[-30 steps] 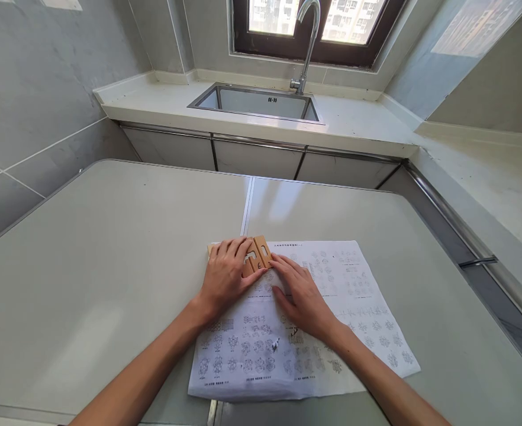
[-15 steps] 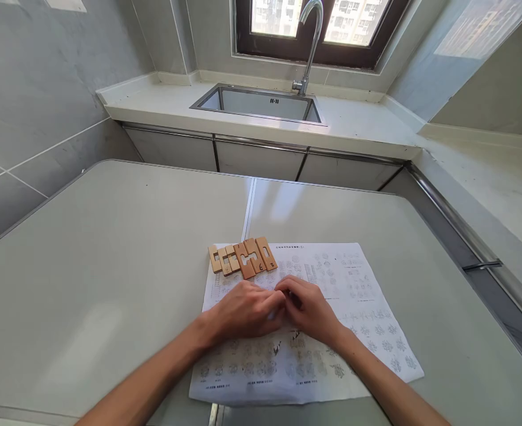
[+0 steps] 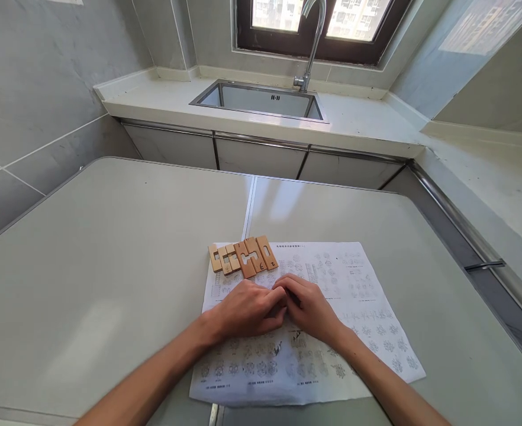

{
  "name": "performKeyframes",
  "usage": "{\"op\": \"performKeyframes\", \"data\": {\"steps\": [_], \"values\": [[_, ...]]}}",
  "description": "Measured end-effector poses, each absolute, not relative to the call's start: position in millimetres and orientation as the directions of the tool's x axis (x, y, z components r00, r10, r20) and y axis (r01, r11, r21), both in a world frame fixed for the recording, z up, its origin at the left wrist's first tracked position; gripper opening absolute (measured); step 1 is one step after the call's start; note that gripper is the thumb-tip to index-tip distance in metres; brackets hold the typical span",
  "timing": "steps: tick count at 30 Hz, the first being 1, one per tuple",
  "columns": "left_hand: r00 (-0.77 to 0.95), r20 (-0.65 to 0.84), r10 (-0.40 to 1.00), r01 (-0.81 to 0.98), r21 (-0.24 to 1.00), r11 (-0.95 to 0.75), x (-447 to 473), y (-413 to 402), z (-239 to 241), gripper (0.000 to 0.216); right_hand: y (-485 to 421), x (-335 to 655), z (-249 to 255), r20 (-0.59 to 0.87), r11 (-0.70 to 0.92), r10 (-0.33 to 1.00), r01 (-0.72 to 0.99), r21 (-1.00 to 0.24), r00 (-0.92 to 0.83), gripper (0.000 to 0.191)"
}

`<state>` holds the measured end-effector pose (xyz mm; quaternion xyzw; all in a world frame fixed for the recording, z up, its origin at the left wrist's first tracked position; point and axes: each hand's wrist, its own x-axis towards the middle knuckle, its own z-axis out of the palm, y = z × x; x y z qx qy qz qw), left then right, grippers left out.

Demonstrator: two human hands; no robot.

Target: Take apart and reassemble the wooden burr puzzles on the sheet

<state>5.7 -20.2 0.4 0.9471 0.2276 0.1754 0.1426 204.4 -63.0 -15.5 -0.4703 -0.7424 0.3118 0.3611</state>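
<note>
My left hand (image 3: 254, 309) and my right hand (image 3: 306, 305) meet over the middle of a printed paper sheet (image 3: 363, 278). Both have curled fingers that touch each other; whatever may be between them is hidden. Just beyond my left hand, several flat wooden puzzle pieces (image 3: 248, 260) with cut-out slots lie side by side across the sheet's upper left edge. The ones on the right are larger and darker, and two carry black marks that look like numbers. Rows of small line drawings and some handwritten marks cover the sheet.
The sheet lies on a pale folding table (image 3: 154, 236) with a seam down its middle. Past the far edge stands a counter (image 3: 154, 106) with a steel sink (image 3: 261, 102) and a tall faucet (image 3: 314, 47). A metal rail (image 3: 460, 219) runs along the right side.
My fingers have shifted slightly against each other, and the right fingertips sit a little further left. The camera view has tilted down slightly. The wooden pieces and the sheet stay in place.
</note>
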Motion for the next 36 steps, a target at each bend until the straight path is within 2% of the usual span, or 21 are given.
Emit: {"op": "performKeyframes", "data": {"steps": [14,36], "values": [[0.826,0.240,0.510,0.382,0.427,-0.820,4.8,-19.1,3.1,0.015,-61.5,206.0,-15.5,0.246,0.366,0.923,0.481,-0.797,-0.295,0.026],[0.827,0.221,0.518,0.389,0.440,-0.809,4.7,-19.0,4.2,0.014,-62.0,205.8,-14.8,0.237,0.356,0.926,0.478,-0.803,-0.293,0.026]]}}
